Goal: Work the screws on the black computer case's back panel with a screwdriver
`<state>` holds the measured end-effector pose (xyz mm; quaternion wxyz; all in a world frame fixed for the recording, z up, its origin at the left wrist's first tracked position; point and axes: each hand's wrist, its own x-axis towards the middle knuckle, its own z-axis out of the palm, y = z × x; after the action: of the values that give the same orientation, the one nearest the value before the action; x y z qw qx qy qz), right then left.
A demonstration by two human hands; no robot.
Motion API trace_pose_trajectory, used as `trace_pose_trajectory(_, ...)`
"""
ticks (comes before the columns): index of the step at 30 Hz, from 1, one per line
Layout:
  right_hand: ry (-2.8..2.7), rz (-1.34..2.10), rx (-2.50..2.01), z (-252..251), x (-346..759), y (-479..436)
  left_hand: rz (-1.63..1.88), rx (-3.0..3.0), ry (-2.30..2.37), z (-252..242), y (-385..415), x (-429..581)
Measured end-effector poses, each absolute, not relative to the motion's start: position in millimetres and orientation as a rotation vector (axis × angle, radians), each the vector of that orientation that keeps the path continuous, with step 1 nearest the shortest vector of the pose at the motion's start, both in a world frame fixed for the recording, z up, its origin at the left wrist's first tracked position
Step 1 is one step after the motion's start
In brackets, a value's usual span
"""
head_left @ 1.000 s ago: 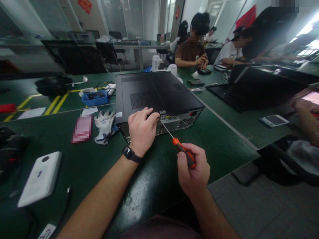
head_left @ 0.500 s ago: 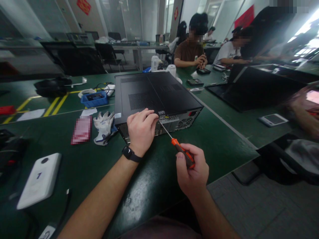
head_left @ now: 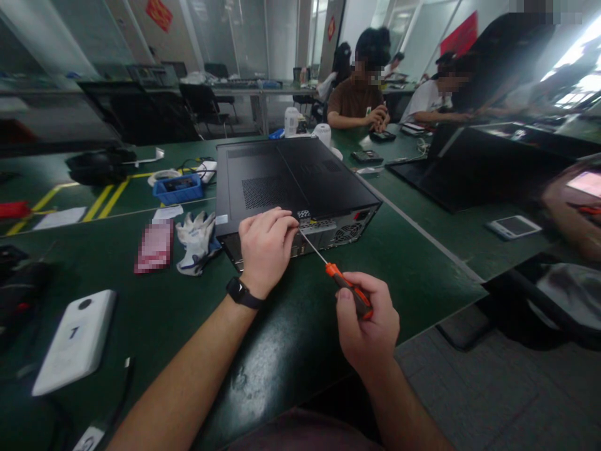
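Note:
A black computer case (head_left: 300, 175) lies on its side on the green table, its back panel with a fan grille facing me. My right hand (head_left: 369, 319) grips the orange and grey handle of a screwdriver (head_left: 350, 289). The screwdriver's shaft slants up and left to the case's back edge. There my left hand (head_left: 268, 250), with a black watch on its wrist, rests on that edge with fingers bent together near the screwdriver's tip. Whatever lies between those fingertips is hidden.
Left of the case lie white work gloves (head_left: 196, 241), a pink packet (head_left: 154, 245) and a blue bin (head_left: 177, 189). A white power bank (head_left: 75, 341) is nearer on the left. Open laptops (head_left: 474, 166) stand at right. A co-worker (head_left: 359, 100) sits across the table.
My right hand and the screwdriver's handle have shifted slightly right and down. The left hand stays almost in place at the case's edge.

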<state>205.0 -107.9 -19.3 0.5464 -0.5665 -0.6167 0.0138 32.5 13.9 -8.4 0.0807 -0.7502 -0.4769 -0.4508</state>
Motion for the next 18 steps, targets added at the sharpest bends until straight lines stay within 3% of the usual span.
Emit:
trace_pose_trajectory(5, -1.450, 0.181, -1.307, -22.6, 218.0, -108.0, -1.317, -2.242, -1.382, -5.3, 5.7, 30.7)
trace_pose_trajectory(11, -1.353, 0.620, -1.246, -22.9, 237.5, -107.6, -1.198, -2.270, -1.319, -0.7, -14.8, 24.7)
trace_pose_trajectory(18, -1.557, 0.985, -1.252, -35.0, 261.3, -112.6, -0.740, -2.587, -1.423, -13.0, -43.3, -6.1)
